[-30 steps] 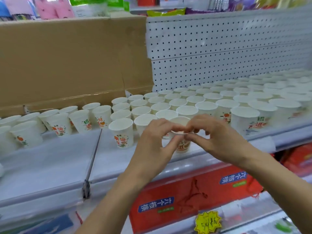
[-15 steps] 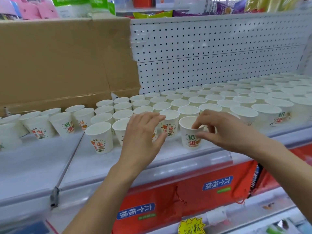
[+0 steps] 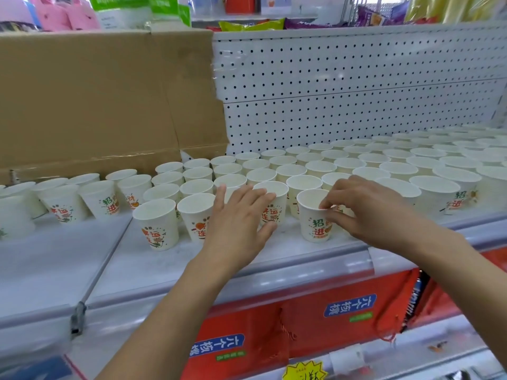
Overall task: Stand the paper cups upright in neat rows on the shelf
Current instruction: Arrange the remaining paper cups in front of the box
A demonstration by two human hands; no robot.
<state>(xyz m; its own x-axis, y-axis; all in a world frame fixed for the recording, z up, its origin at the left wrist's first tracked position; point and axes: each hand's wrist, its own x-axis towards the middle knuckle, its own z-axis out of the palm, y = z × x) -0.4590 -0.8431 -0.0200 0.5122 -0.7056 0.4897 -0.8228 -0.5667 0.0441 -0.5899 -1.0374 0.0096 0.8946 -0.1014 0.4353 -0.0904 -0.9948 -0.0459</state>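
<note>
Cup going into the front row

Cup [image 3: 312, 229] is standing upright at the front edge of the shelf [image 3: 137, 264], apart from the neighbouring cup [image 3: 277, 207] on its left; the right hand [image 3: 375, 212] is pinching its rim at the right side, fingertips inside and thumb outside. The left hand [image 3: 236, 223] is lying spread against the neighbouring cup, fingers nearly straight over the rim and thumb on the wall; whether it is truly gripping is not clear.

To my eye the step is closing that gap and lining the cup up with its row. Paper rims are soft, so a light pinch is serving best; sliding along the shelf is looking safer than lifting, since the base is narrow and the cup could tip. The left hand is well placed for steadying the neighbour while the two walls meet.

Behind, the rows of cups [image 3: 343, 163] are running back to the pegboard [image 3: 356, 91]; a careless knuckle could topple several. To the left, a cardboard box [image 3: 96, 100] is standing behind looser cups.
</note>
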